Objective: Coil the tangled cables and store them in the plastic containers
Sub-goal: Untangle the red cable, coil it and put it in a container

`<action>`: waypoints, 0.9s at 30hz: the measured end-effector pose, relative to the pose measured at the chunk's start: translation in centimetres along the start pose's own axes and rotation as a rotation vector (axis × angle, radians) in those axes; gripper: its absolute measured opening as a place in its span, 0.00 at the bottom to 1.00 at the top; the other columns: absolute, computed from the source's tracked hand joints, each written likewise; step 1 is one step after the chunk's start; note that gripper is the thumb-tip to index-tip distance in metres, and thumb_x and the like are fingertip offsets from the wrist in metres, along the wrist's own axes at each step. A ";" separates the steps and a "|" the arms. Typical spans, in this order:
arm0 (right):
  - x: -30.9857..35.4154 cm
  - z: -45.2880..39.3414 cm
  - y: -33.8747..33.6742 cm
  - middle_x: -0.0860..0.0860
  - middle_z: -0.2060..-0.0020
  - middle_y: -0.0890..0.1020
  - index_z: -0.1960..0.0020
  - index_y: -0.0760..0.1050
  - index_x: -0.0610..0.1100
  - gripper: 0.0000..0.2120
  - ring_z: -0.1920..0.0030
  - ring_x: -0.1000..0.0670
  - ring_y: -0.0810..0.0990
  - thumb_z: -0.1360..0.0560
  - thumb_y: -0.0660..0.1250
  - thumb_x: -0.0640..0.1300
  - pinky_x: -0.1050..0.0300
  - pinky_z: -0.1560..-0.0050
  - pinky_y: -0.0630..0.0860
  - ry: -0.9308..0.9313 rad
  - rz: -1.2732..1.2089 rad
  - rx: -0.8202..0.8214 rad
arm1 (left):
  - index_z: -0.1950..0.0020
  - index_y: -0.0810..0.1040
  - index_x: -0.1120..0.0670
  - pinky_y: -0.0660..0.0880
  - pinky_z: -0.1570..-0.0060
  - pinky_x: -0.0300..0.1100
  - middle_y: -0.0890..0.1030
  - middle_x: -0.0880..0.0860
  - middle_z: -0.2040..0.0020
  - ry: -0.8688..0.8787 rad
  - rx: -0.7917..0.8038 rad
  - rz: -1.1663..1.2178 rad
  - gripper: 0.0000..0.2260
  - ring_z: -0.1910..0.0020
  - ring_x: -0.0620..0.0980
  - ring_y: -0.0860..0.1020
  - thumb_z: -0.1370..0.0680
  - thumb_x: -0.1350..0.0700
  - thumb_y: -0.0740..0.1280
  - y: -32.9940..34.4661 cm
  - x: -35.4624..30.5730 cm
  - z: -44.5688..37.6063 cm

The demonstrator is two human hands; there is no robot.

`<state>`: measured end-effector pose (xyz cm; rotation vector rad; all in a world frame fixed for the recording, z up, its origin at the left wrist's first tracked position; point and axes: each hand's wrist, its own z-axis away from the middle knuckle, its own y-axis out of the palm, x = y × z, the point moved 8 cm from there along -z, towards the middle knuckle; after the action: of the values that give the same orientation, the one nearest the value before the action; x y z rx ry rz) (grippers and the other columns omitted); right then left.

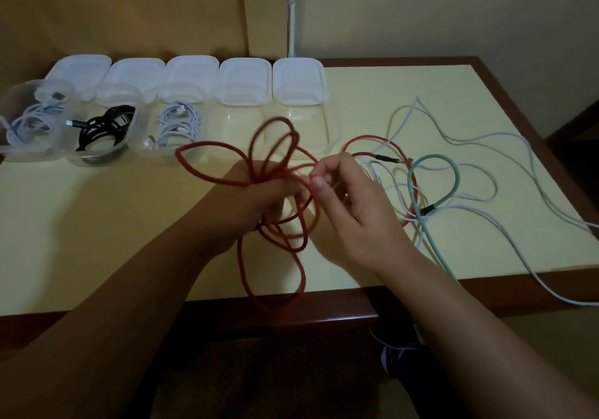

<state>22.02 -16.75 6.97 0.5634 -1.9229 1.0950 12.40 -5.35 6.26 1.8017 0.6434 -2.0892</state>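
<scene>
Two bare forearms reach in from the near edge over a pale yellow counter (97, 224) with a dark wooden rim. The left hand (259, 198) clasps a bunch of loops of a red cable (246, 276), its fingers curled round the gathered strands; some loops droop toward the near rim of the counter, others fan upward above the fist. The right hand (350, 204), just beside the left, pinches a strand of the same red cable between thumb and bent fingers.

To the right of the hands, more of the red cable runs into a loose tangle with a pale green cable (453, 172) and several white cables (505, 146), which sprawl across the right half of the counter, one trailing over its near right edge.

Farther back on the left, a row of five clear plastic containers (301, 120) stands with lids tipped open behind them. From the left, the first holds a coiled white cable (29, 123), the second a coiled black cable (103, 127), the third another white coil (178, 123); the two on the right hold no cable. Behind them rises a yellowish wall (129, 10).
</scene>
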 end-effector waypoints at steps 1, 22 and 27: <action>-0.5 -0.1 -0.1 0.49 0.63 0.78 0.46 0.74 0.47 0.06 0.65 0.47 0.76 0.14 0.61 0.48 0.48 0.62 0.72 0.034 -0.012 0.006 | 0.63 0.84 0.52 0.68 0.63 0.46 0.71 0.55 0.71 -0.025 -0.056 0.145 0.08 0.70 0.52 0.68 0.24 0.56 0.71 -0.5 0.3 -0.2; -0.9 -0.2 -0.7 0.57 0.62 0.80 0.49 0.80 0.50 0.11 0.60 0.56 0.78 0.14 0.62 0.51 0.55 0.62 0.71 -0.006 0.289 -0.074 | 0.43 0.84 0.56 0.76 0.59 0.31 0.86 0.50 0.57 0.107 -0.267 0.162 0.10 0.59 0.42 0.83 0.24 0.65 0.72 0.2 0.4 0.0; -0.5 0.0 -0.1 0.59 0.63 0.79 0.51 0.79 0.52 0.08 0.60 0.57 0.78 0.15 0.64 0.50 0.56 0.62 0.72 -0.030 0.248 -0.036 | 0.51 0.86 0.59 0.77 0.54 0.35 0.86 0.52 0.61 0.203 -0.319 0.092 0.04 0.58 0.45 0.85 0.21 0.63 0.70 0.8 -0.4 0.1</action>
<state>22.39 -16.77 6.58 0.3285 -2.0751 1.2085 12.78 -6.13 6.52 1.8298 0.8727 -1.6481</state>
